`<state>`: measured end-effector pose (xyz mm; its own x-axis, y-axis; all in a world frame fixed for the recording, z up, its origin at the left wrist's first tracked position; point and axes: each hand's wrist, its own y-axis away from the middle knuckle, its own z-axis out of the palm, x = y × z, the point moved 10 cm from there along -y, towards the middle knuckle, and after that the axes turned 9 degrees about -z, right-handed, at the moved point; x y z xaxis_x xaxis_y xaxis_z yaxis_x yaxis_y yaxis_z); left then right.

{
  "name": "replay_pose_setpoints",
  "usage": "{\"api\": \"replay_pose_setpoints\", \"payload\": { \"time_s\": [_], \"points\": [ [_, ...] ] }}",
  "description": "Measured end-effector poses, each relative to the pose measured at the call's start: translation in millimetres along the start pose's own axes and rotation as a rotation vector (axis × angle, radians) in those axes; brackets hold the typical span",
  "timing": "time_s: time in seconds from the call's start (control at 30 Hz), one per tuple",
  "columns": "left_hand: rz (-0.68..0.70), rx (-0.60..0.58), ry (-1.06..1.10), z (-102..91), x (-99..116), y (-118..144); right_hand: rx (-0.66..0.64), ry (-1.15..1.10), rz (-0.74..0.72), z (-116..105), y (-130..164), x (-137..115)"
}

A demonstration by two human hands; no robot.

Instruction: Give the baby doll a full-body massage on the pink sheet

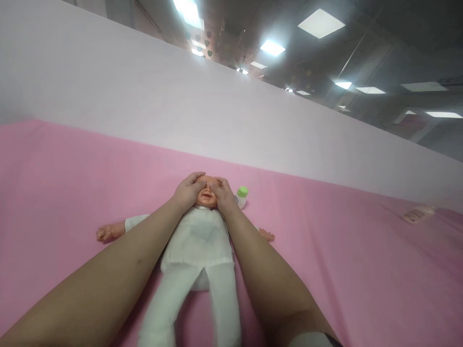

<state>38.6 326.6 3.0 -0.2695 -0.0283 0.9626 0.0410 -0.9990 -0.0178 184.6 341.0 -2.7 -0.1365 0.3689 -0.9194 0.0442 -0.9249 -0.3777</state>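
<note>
Pink sheeting (pixel 343 250) covers the bench under a pale partition (pixel 152 96). On it a doll (pixel 200 241) in white clothes lies on its back. Both hands rest flat on the doll's face, fingers spread, left hand (pixel 188 190) and right hand (pixel 222 193) touching. A green-capped bottle (pixel 241 196) stands just beside the right hand.

Baby doll (pixel 200 236): white top and leggings, bare pink hands. Lies face-up on pink sheet, arms spread sideways, legs toward camera, head far end; upper face covered by both hands.
</note>
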Motion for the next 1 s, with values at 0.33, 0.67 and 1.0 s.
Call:
{"api": "replay_pose_setpoints", "payload": {
  "time_s": [0.33, 0.67, 1.0],
  "points": [
    [-0.004, 0.005, 0.075, -2.4, -4, -4, 0.001, -0.214, 0.044, 1, 3, 6],
    [0.005, 0.044, 0.061, -7.7, -2, -1, 0.003, -0.31, 0.077, 1, 5, 8],
    [0.053, 0.032, -0.058, -9.8, 3, -3, -0.03, -0.216, 0.081, 6, 8, -2]
  ]
}}
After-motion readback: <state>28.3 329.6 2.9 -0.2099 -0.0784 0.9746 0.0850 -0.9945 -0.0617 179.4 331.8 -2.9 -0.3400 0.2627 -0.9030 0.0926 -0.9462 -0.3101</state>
